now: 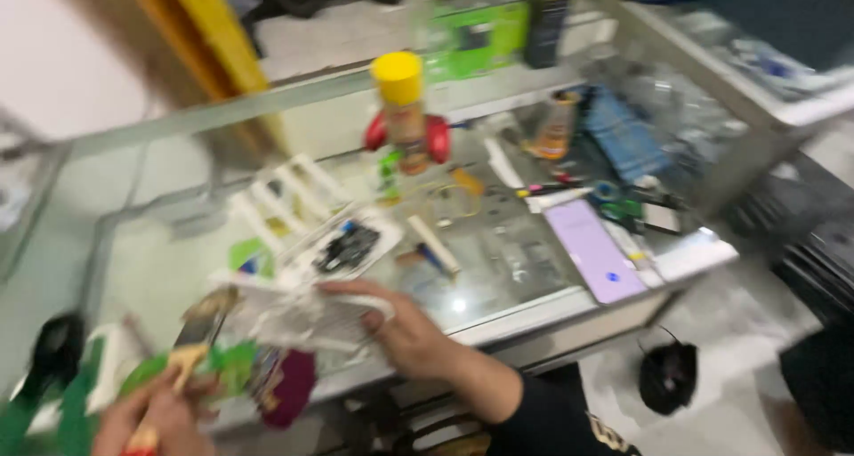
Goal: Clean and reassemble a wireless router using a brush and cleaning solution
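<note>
Right hand [405, 331] fingers [351, 290] curl closed over the edge of a white flat packet [302, 318], pinning it at the desk [534, 309] front edge. Left hand [156, 416] fingers grip a wooden-handled tool [191, 349], low left, beside green packaging [227, 367]. Frame blurred, details unclear. Yellow-capped bottle [400, 109] stands further back, purple-screened phone [594, 250] lies to the right. Best practice, judged: keep packet flat and steady, tool tip away from right-hand fingers.

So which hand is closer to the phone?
Right. The right hand rests on the counter edge, left of the phone. The left hand is much farther off, at the bottom-left corner.
</note>
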